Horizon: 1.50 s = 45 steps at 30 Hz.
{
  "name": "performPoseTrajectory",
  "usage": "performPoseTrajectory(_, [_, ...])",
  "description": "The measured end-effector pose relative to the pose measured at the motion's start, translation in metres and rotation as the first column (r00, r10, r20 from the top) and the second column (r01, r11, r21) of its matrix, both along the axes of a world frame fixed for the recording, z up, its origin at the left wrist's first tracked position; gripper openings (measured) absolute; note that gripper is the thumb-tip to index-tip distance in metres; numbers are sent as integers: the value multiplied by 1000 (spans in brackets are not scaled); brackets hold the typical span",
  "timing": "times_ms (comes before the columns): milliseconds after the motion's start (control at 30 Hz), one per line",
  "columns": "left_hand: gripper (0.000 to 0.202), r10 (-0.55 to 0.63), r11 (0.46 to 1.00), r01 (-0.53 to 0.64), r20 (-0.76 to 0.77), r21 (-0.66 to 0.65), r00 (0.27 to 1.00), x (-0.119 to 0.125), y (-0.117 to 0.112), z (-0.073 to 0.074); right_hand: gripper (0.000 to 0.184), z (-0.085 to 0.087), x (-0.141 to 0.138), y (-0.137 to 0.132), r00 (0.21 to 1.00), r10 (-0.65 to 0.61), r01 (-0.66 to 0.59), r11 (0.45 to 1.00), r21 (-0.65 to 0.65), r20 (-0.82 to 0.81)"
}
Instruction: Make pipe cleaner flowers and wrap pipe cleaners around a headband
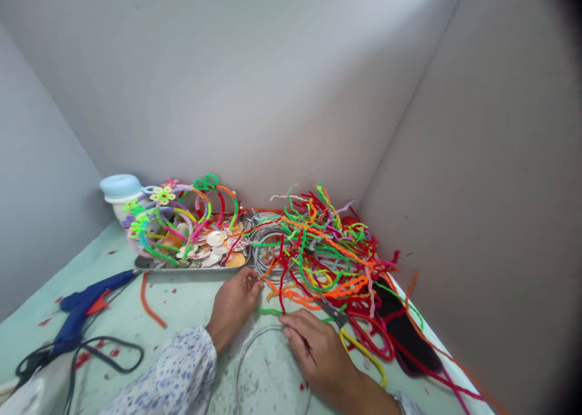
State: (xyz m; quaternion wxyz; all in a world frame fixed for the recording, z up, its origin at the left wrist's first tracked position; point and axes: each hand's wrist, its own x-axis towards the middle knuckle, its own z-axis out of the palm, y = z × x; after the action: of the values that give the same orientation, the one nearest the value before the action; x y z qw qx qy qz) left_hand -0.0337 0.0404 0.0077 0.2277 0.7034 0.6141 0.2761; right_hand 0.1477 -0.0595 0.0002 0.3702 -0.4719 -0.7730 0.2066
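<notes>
Holding seashells (217,238), a metal tray (191,270) sits centre-left; lower centre, the left hand (234,303) pinches a fuzzy orange stem (268,271), the right hand (321,349) a red stem (282,289).

Thin grey wire hoop (244,348): bottom cut off by the picture's edge, right side partly behind the right hand (318,348).
White object, lower-left corner (43,385): cut off, unidentifiable.
Flat black object (409,336): partly covered by tangled multicoloured fuzzy stems (331,242).
Left hand (235,302): pinch too small to tell.
</notes>
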Motion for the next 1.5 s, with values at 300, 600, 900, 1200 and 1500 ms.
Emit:
performPoseTrajectory(300, [25, 35, 999, -42, 253, 22, 967, 1, -5, 8, 28, 1, -1, 1, 1000, -5, 5, 1000, -1, 2])
performPoseTrajectory(600, [25, 87, 977, -169, 475, 132, 875, 4, -19, 18, 25, -2, 0, 1, 1000, -28, 28, 1000, 6, 13])
performPoseTrajectory(900, [15, 11, 923, -226, 567, 310, 823, 0, -24, 52, 23, -2, 0, 1, 998, -59, 58, 997, 49, 23])
performPoseTrajectory(1200, [13, -20, 811, -366, 646, 457, 763, -4, -40, 108, 25, 1, 0, 2, 998, -62, 63, 996, 65, -16])
performPoseTrajectory(1500, [8, -151, 927, -115, 637, 356, 756, 2, -39, 103, 37, 1, -1, 3, 991, -126, 127, 992, 22, -35])
